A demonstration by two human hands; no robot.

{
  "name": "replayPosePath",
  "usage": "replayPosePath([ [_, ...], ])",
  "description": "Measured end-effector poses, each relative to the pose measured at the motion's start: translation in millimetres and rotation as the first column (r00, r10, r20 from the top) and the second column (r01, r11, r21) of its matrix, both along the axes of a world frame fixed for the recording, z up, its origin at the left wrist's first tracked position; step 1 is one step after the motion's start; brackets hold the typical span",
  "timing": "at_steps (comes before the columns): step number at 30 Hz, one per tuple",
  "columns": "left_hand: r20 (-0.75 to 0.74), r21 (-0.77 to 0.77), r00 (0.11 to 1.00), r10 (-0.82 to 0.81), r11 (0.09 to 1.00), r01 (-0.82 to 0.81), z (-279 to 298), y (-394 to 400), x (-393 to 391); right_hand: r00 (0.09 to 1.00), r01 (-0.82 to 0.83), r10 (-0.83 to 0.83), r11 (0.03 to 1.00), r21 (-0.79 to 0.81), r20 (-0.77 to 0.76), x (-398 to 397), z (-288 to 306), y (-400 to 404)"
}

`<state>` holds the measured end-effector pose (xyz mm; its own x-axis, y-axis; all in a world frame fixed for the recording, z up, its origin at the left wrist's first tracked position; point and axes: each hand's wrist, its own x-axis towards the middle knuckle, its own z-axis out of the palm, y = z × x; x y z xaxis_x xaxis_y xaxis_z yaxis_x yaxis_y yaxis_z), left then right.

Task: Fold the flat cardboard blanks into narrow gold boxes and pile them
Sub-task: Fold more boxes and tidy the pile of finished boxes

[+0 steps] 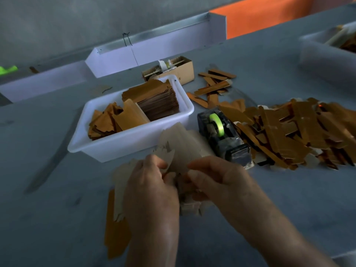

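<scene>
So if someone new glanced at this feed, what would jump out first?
Both hands, left hand and right hand, gripping a pale cardboard blank at centre. Right of them sprawls the gold box pile. Behind sits a white tub of blanks, with a tape dispenser between tub and pile.

A wide grey-blue table top (57, 218) fills most of the view, lit dimly with a cool cast. Along the table's far edge runs a low white rail (154, 49) with a metal strip on top, stepped in two sections, the nearer section lying to the left. A thin dark wire (127, 38) hooks over the rail's metal strip. Behind the rail stands a plain grey wall (77, 20). To the right of the rail, beyond the table's far edge, sits a bright orange surface (269, 14), possibly a panel or sheet.
</scene>
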<state>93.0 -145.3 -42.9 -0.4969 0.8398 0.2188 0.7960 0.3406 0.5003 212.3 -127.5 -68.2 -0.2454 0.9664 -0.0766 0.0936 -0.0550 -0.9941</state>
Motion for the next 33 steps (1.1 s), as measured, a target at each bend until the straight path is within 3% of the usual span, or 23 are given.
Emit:
replayPosePath([
  [3, 0.022, 0.016, 0.999, -0.029, 0.999, 0.029, 3, -2, -1, 0.997, -0.008, 0.005, 0.999, -0.047, -0.073, -9, 3, 5],
  [10, -0.190, -0.038, 0.969, -0.157, 0.988, 0.152, 15, -8, 26, 0.997, -0.001, -0.003, 0.999, -0.048, -0.081, -12, 7, 12],
  [15, 0.106, -0.018, 0.957, -0.272, 0.961, 0.275, 14, -8, 20, 0.991, 0.051, -0.068, 0.989, -0.142, -0.118, -1, 1, 17],
  [19, 0.074, 0.057, 0.986, -0.148, 0.988, 0.144, 12, -5, 12, 0.979, 0.131, -0.151, 0.981, -0.146, -0.137, 6, -3, 19],
  [20, 0.149, 0.064, 0.983, -0.111, 0.993, 0.102, 9, -2, 8, 0.976, 0.139, -0.160, 0.980, -0.145, -0.148, 7, -3, 19],
  [22, 0.447, 0.061, 0.888, -0.110, 0.994, 0.092, 4, 3, 0, 0.972, 0.146, -0.169, 0.979, -0.142, -0.162, 8, -3, 18],
  [24, 0.642, 0.068, 0.750, -0.159, 0.986, 0.151, -4, 4, -4, 0.973, 0.154, -0.172, 0.980, -0.125, -0.154, 10, -4, 17],
  [29, 0.827, 0.115, 0.511, -0.234, 0.960, 0.254, -12, 4, -5, 0.968, 0.181, -0.200, 0.975, -0.130, -0.154, 13, -5, 15],
  [33, 0.824, 0.139, 0.524, -0.216, 0.973, 0.182, -11, 5, -1, 0.967, 0.118, -0.142, 0.986, -0.121, -0.211, 18, -3, 14],
])
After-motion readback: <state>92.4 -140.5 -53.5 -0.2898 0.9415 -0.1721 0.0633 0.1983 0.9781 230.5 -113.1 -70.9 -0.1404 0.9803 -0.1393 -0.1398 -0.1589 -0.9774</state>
